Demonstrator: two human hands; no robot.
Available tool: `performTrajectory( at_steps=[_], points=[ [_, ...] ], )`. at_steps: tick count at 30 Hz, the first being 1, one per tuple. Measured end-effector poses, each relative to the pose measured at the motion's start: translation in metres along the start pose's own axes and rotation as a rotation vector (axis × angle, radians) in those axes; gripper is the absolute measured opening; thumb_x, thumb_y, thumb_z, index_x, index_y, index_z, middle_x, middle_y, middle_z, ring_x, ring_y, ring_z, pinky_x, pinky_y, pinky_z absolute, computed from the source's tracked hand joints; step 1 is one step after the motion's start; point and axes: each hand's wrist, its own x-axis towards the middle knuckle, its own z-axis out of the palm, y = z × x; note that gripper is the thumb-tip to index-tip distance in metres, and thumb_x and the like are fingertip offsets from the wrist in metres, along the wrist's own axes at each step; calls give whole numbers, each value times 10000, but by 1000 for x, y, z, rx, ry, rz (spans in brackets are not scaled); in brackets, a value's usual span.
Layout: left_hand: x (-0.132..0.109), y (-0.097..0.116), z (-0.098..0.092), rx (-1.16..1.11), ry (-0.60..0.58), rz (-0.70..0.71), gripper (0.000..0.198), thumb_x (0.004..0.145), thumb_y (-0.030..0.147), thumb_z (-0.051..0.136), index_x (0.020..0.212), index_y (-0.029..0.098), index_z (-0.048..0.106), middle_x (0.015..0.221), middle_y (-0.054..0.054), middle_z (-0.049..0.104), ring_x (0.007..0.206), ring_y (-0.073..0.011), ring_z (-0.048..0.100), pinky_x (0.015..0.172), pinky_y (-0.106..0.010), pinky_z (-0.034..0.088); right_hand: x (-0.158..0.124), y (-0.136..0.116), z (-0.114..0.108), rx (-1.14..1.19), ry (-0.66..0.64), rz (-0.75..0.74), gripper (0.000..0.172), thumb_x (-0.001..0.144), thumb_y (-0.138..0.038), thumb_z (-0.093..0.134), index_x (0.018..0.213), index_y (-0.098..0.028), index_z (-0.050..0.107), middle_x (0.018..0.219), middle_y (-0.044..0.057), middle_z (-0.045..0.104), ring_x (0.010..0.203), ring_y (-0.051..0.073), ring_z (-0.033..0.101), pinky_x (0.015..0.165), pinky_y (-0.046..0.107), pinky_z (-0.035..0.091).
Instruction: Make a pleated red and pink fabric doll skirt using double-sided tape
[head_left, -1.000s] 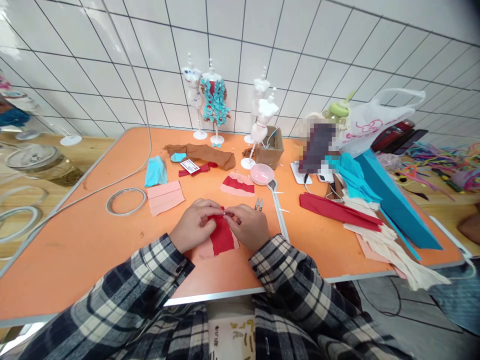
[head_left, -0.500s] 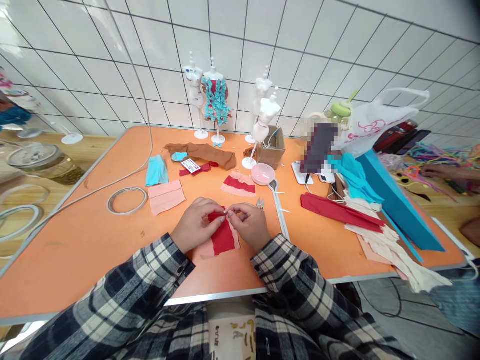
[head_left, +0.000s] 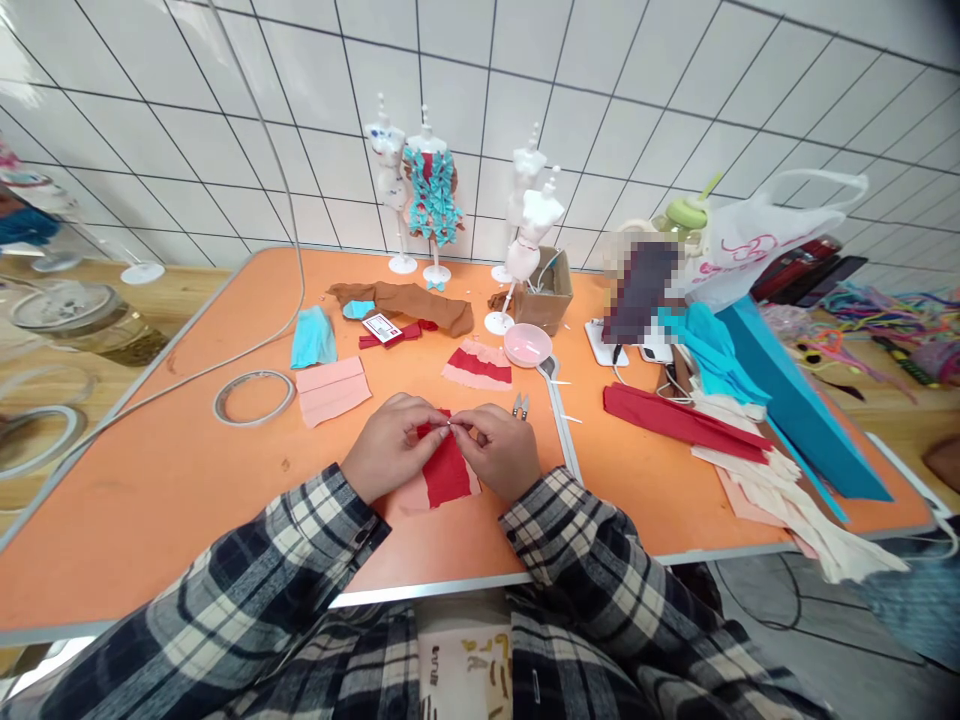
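Observation:
My left hand [head_left: 390, 445] and my right hand [head_left: 499, 450] meet fingertip to fingertip, both pinched closed. Between the tips shows a tiny pale speck, too small to name. Directly beneath them a piece of red cloth with pink edges [head_left: 448, 472] lies on the orange table [head_left: 225, 520], partly covered by my left hand. Just beyond my right hand rest small thread snips [head_left: 520, 406], blades pointing away. A second pink-and-red cloth piece [head_left: 478, 364] lies farther back, beside a pink bowl [head_left: 527, 345]. Left of my hands is a folded pink cloth [head_left: 334, 391].
White mini dress forms [head_left: 538, 225] stand along the tiled wall, one wearing a turquoise ruffled dress [head_left: 433, 195]. A tape roll [head_left: 254, 398] and a cable [head_left: 298, 250] lie left. To the right are a red cloth strip [head_left: 682, 422], a phone [head_left: 641, 290] and a plastic bag [head_left: 757, 245].
My pinched fingertips have drawn slightly closer together over the red cloth. At the far right, a co-worker's hand has moved out of sight. The camera view has shifted slightly.

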Motion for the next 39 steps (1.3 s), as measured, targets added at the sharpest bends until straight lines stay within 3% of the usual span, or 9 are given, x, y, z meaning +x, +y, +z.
performTrajectory(
  at_steps=[11, 23, 30, 39],
  points=[
    [0, 5, 0, 2, 43, 36, 200, 890, 307, 573, 813, 205, 728, 801, -47, 720, 797, -191, 615, 755, -331, 478, 2, -4, 4, 157, 33, 172, 113, 824, -216, 594, 783, -217, 699, 729, -17, 691, 536, 103, 558, 577, 230, 453],
    [0, 2, -1, -41, 84, -5, 210, 859, 275, 570, 728, 201, 717, 733, -31, 708, 731, -177, 625, 740, -312, 483, -4, -5, 5, -169, -9, -56, 162, 930, -262, 546, 901, -232, 703, 839, 5, 739, 743, 126, 658, 638, 236, 418],
    [0, 4, 0, -29, 132, -7, 173, 809, 220, 577, 752, 172, 733, 782, -41, 729, 745, -167, 648, 739, -288, 504, -5, -3, 4, -128, 3, -74, 168, 944, -286, 552, 994, -230, 702, 906, -3, 743, 816, 115, 674, 692, 227, 443],
    [2, 4, 1, -84, 35, -64, 210, 816, 220, 548, 737, 163, 734, 739, -33, 710, 700, -144, 635, 675, -249, 484, -4, -2, 3, -189, -23, -63, 185, 959, -292, 539, 994, -248, 715, 901, -4, 751, 802, 120, 679, 664, 229, 438]
  ],
)
